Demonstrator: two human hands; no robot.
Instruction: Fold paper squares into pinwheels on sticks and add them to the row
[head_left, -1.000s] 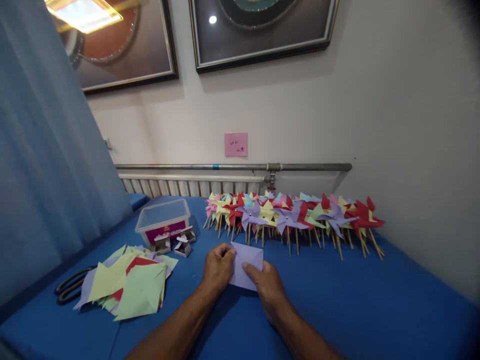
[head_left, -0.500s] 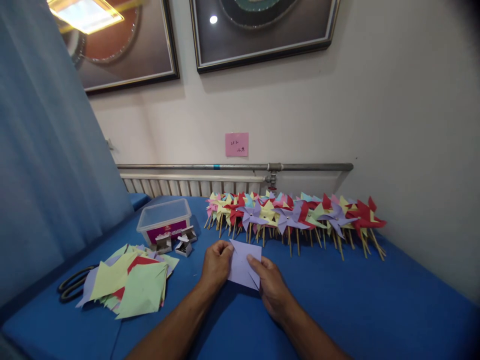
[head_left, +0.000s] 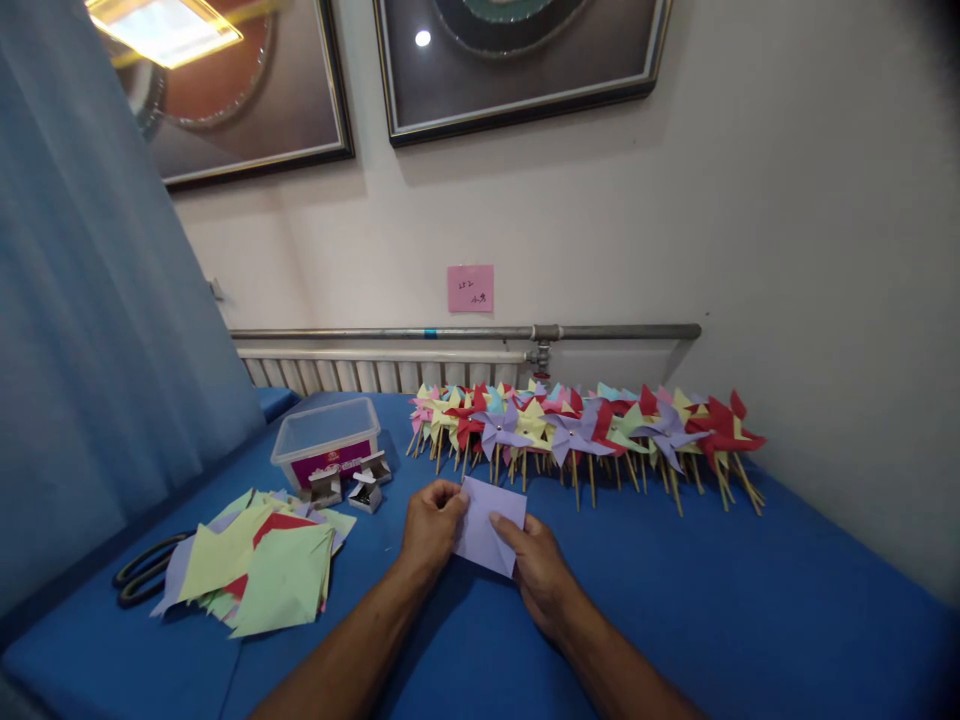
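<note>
A square of purple paper is held between my two hands above the blue table. My left hand pinches its left edge near the upper corner. On the right side, my right hand grips the sheet with the thumb lying on top and the fingers behind it. Beyond my hands lie many finished paper pinwheels on wooden sticks, in purple, red, yellow, green, pink and blue. To the left is a loose pile of coloured paper squares, with a pale green sheet on top.
Black-handled scissors lie partly under the paper pile. Behind it stands a clear plastic tub with several small open boxes beside it. A blue curtain hangs at left; a radiator and pipe run along the wall.
The purple paper has turned slightly in my hands, and a cut slit visible before near its lower right corner no longer shows clearly. The view has shifted slightly.
</note>
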